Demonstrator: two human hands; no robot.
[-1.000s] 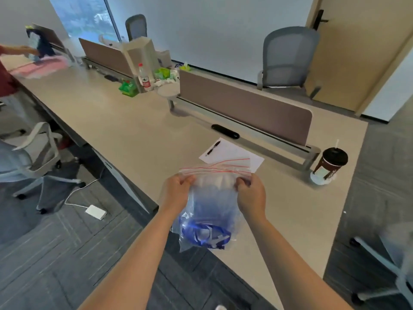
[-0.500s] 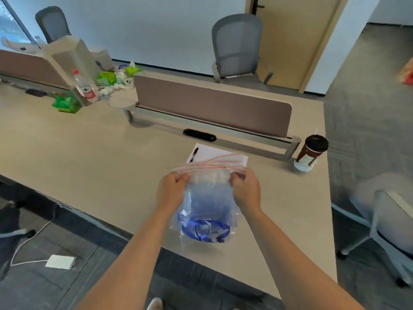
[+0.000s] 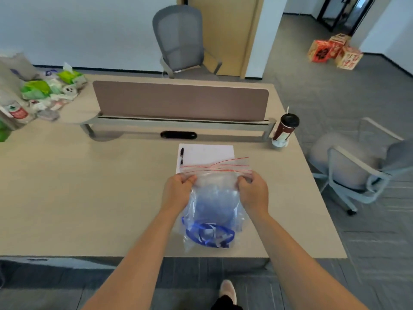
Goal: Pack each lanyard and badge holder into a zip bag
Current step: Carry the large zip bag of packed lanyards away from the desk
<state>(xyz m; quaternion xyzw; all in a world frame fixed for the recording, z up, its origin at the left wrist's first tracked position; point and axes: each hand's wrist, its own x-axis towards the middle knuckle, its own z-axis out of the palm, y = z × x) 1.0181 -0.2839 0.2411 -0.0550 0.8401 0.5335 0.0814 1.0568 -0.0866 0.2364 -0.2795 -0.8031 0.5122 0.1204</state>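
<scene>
A clear zip bag with red seal lines hangs above the near edge of the desk. My left hand pinches its top left corner and my right hand pinches its top right corner. A coiled blue lanyard with a badge holder lies at the bottom of the bag. More red-lined bags seem to be bunched at the top, fanning out to the right.
A white sheet of paper with a black pen lies just beyond the bag. A coffee cup stands at the right by the brown divider. Green packets and clutter sit far left. Grey chairs stand behind and right.
The view has swung to the right, so the desk now faces me squarely. Both hands keep the same grip on the bag's top, and the lanyard stays at the bottom.
</scene>
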